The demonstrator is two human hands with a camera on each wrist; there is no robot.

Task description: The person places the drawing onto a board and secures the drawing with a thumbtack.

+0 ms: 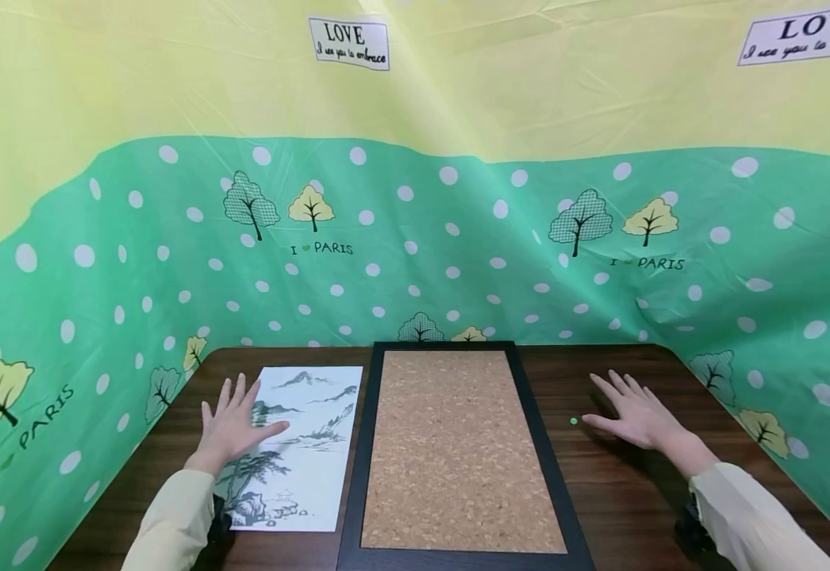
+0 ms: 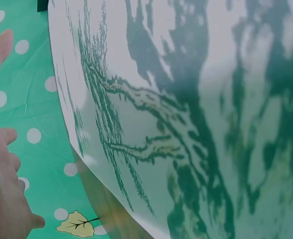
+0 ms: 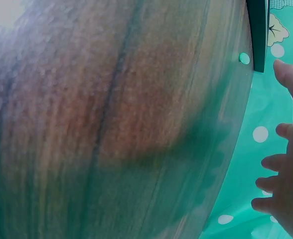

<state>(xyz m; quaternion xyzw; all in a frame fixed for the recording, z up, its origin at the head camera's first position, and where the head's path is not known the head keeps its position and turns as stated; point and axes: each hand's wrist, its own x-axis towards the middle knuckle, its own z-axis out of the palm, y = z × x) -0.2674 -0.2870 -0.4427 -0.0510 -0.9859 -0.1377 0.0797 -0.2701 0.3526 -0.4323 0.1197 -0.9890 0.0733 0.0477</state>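
My left hand [image 1: 231,420], fingers spread, is over the left edge of a white sheet with an ink landscape print [image 1: 315,468]. The print shows mountains, a pine tree and rocks; in the left wrist view the sheet [image 2: 151,114] fills most of the picture. On the right, my other hand [image 1: 636,412] is spread above the dark wood table with nothing in it. Close to its thumb lies a small green round pin or dot [image 1: 574,421], also visible as a pale green spot [image 3: 244,58] in the right wrist view. Between the hands lies a black-framed cork board [image 1: 458,452].
The dark brown table [image 1: 565,373] has rounded far corners. A green and yellow cloth [image 1: 458,238] with white dots and printed trees hangs behind it and along both sides. The board's black frame [image 1: 539,444] stands between the sheet and the green dot.
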